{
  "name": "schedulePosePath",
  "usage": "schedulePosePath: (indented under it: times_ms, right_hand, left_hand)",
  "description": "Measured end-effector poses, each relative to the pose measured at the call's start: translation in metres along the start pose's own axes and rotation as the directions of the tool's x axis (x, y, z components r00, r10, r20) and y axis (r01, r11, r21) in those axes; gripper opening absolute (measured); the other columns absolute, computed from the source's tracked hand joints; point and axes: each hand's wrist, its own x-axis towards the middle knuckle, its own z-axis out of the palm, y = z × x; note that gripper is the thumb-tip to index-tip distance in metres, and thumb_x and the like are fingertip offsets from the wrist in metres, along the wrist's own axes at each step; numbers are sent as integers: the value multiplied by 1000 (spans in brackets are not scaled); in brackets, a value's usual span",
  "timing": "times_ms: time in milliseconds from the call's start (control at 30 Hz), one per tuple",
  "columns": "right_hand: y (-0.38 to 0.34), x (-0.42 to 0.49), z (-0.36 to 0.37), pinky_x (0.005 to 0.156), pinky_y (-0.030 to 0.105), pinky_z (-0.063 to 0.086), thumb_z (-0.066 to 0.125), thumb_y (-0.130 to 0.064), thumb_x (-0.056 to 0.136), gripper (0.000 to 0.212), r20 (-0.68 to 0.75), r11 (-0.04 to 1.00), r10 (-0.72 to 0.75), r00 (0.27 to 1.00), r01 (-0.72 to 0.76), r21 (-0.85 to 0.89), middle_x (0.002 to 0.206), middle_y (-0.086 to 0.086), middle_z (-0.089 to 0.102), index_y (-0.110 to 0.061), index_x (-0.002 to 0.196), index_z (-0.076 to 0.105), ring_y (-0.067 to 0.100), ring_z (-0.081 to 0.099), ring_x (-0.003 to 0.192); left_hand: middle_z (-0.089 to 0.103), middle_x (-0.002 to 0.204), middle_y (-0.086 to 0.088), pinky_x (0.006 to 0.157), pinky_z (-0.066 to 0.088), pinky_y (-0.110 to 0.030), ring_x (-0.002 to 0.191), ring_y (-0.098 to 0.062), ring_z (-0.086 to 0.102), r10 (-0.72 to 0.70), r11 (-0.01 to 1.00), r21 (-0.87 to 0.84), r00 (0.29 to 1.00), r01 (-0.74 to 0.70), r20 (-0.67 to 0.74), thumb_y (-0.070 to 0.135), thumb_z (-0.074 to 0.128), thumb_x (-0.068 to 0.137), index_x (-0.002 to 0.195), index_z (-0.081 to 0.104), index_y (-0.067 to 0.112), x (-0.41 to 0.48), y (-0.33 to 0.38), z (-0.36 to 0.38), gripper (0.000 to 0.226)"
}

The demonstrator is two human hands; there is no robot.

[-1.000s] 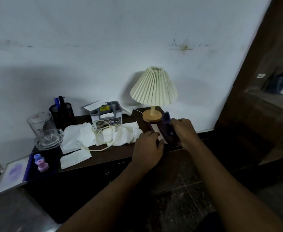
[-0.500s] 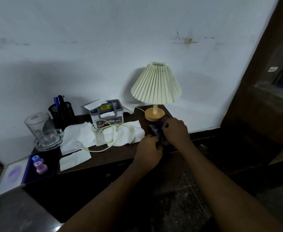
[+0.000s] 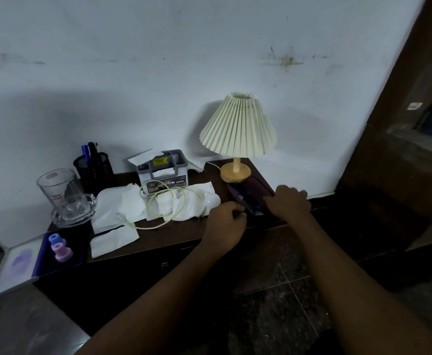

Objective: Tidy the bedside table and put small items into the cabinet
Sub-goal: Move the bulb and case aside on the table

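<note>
**Both hands on the purple case by the lamp**

Head view.
- Pleated cream lamp (image 3: 238, 129) stands at the back right of the dark tabletop (image 3: 184, 234), against the white wall.
- Dark purple case (image 3: 248, 192) lies flat just in front of the lamp's wooden base, touching or nearly touching it.
- Left hand (image 3: 226, 221): fingers curled, tips pinching the case's near left end.
- Right hand (image 3: 288, 203): thumb on the case, fingers hooked over its right side. The light is dim, so the grip detail is soft.
- Left of the lamp: grey box (image 3: 162, 172), with a looped white cable (image 3: 163, 201) over crumpled tissues (image 3: 122, 203) in front of it.
- Farther left of the lamp: black pen holder (image 3: 94, 167), glass mug (image 3: 64, 198), and a blue tray (image 3: 78, 254) with small purple pieces.
- Cabinet (image 3: 158, 267) front is below the lamp and in shadow.
</note>
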Motion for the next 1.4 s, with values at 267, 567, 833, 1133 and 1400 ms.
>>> schedulePosePath:
  times_ms: [267, 567, 833, 1133, 1400]
  right_hand:
    - [32, 2, -23, 41, 25, 45, 62, -13, 96, 10, 97, 712, 14, 995, -78, 698, 83, 21, 68, -6, 97, 70, 23, 60, 48]
    - [2, -28, -37, 60, 32, 59, 66, -19, 100, 11, 294, 465, -244, 924, -155, 872, 100, 14, 76, -15, 104, 75, 23, 73, 80]
    - [-90, -53, -23, 102, 57, 53, 67, -38, 98, 33, 391, 115, -373, 841, -376, 919, 121, 16, 73, -13, 119, 69, 36, 68, 116]
    - [-136, -66, -4, 61, 36, 63, 54, -65, 96, 56, 572, 13, -376, 729, -613, 790, 125, 15, 68, -17, 118, 73, 44, 76, 89]
    - [-144, -69, 4, 54, 29, 61, 69, -31, 97, 24, 527, 197, -407, 746, -491, 848, 98, 18, 75, -7, 99, 68, 36, 76, 79]
  left_hand:
    - [73, 111, -18, 82, 62, -35, 105, -30, 72, -457, 367, -767, 820, 526, 343, 9, 59, 99, 117, 63, 5, 0, 17, -13, 19]
    - [72, 109, -12, 79, 59, -44, 96, -30, 70, -610, 304, -800, 751, 518, 254, 65, 53, 95, 121, 62, 11, -11, 11, -71, 61]
    - [62, 136, -26, 89, 51, -69, 123, -47, 60, -442, -110, -946, 837, 305, 321, 24, 54, 101, 138, 59, 5, -12, 5, -124, 42]
    - [65, 130, -26, 91, 51, -68, 126, -50, 56, -421, -172, -960, 864, 221, 275, 63, 43, 100, 123, 66, 6, -12, -23, -158, 65]
    - [63, 123, -24, 88, 57, -62, 120, -41, 63, -444, 45, -951, 859, 306, 255, 14, 71, 92, 114, 59, 7, -10, -28, -169, 26]
